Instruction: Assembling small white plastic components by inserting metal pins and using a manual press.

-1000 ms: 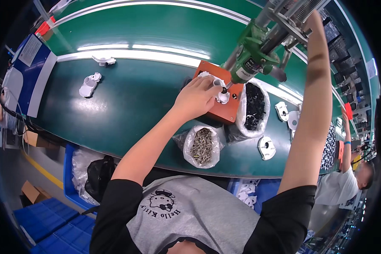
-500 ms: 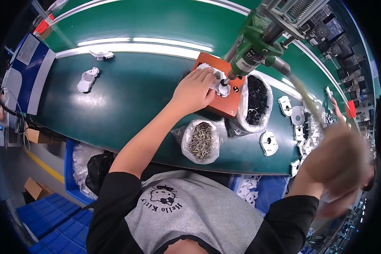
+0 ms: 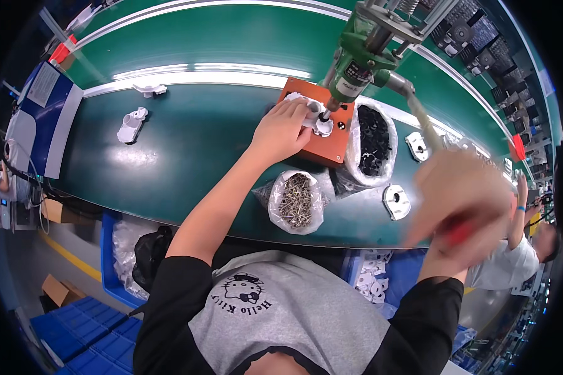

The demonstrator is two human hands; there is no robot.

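My left hand (image 3: pixel 284 130) is closed over a white plastic part (image 3: pixel 323 127) and holds it on an orange fixture block (image 3: pixel 328 149). The fingers hide much of that part. Just above its exposed end stands the tip of a green drill-press-like machine (image 3: pixel 351 80), touching or very close. A pale lever (image 3: pixel 424 119) runs from the machine into my right hand (image 3: pixel 463 194), which is smeared by motion but appears closed around it. Something red shows blurred at that hand's lower side. Near my left forearm stands a clear bag of small screws (image 3: pixel 296 201).
An open bag of black parts (image 3: pixel 374 140) stands right of the fixture. White parts (image 3: pixel 396 202) lie near the right hand, and two more (image 3: pixel 132 125) lie at the left. A blue-and-white device (image 3: pixel 44 115) stands far left. Another person (image 3: pixel 513 262) works at the right.
The lever and my right hand have swung left and inward. My left hand stays on the white part. The view has shifted slightly, and more of the other person shows.
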